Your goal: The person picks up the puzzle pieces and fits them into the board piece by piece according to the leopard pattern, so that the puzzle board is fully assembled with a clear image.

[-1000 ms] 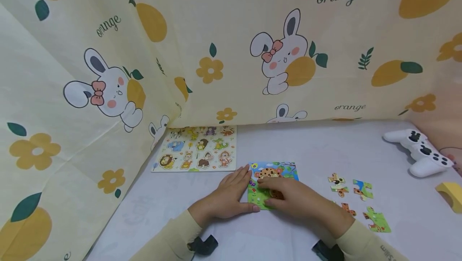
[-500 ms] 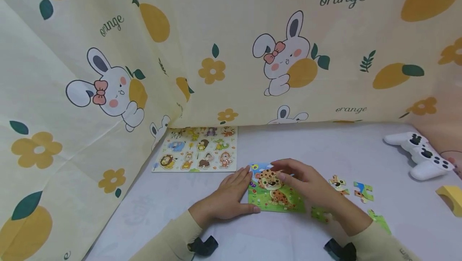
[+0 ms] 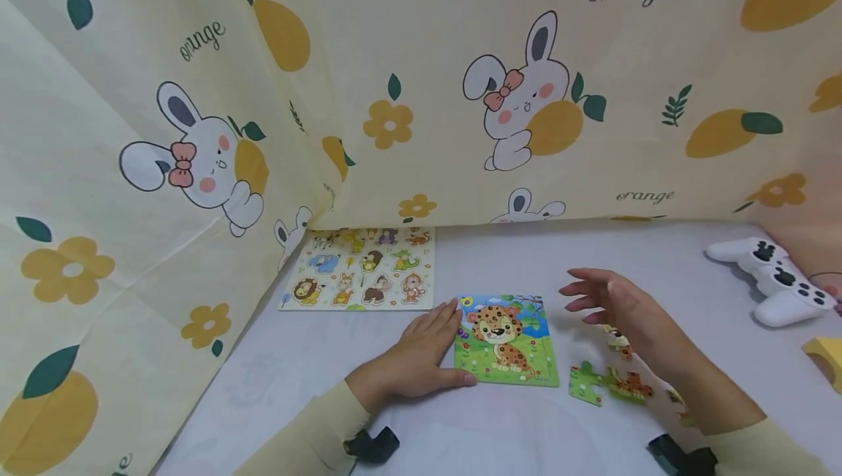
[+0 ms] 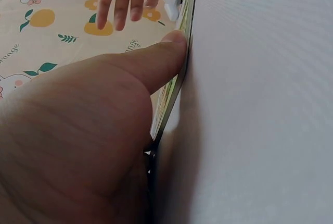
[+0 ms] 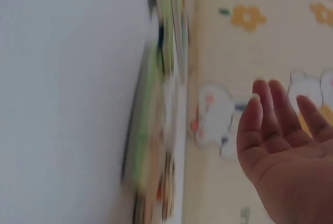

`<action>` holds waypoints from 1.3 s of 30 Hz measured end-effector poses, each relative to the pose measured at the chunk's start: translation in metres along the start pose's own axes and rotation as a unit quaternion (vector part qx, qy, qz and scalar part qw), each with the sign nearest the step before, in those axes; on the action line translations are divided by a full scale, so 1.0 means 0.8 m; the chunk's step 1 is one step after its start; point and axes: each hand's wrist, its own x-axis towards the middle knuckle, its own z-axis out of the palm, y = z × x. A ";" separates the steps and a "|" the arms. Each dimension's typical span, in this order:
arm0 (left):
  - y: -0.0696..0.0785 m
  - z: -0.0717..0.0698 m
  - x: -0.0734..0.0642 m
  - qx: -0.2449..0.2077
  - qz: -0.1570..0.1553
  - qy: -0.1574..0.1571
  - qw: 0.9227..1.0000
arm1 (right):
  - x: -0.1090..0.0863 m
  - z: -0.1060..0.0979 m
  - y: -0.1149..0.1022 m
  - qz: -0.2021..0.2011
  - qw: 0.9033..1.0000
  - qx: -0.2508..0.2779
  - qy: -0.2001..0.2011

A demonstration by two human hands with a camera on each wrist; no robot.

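Note:
A leopard jigsaw puzzle (image 3: pixel 505 344) lies flat in its square tray on the white table, every part of the picture in place. My left hand (image 3: pixel 417 355) rests along its left side, fingers straight at the upper left edge. In the left wrist view the thumb (image 4: pixel 169 52) touches the tray's edge. My right hand (image 3: pixel 621 315) is raised to the right of the puzzle, holding nothing, its fingers spread and relaxed. Below it lie loose jigsaw pieces: a green piece (image 3: pixel 585 384), an orange spotted piece (image 3: pixel 630 385) and others partly hidden behind the hand and forearm.
An animal puzzle board (image 3: pixel 358 282) lies at the back left against the printed curtain (image 3: pixel 421 96). At the far right are a white game controller (image 3: pixel 770 282) and a yellow arch block (image 3: pixel 825 360).
My right hand has left the puzzle and moved right, over the loose pieces, uncovering the leopard picture. My left hand has stayed at the puzzle's left edge.

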 end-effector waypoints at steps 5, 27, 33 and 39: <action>0.001 -0.002 -0.001 0.003 0.001 0.002 1.000 | -0.011 -0.029 0.007 0.015 1.000 -0.012 0.014; 0.003 -0.001 -0.001 -0.002 0.004 0.003 1.000 | -0.034 -0.076 0.053 0.191 0.957 -0.201 -0.088; 0.003 -0.002 -0.001 0.000 0.008 0.005 1.000 | -0.026 -0.069 0.046 0.193 0.951 -0.223 -0.089; 0.003 -0.004 -0.002 0.000 0.005 0.003 1.000 | -0.021 -0.063 0.040 0.195 0.945 -0.247 -0.084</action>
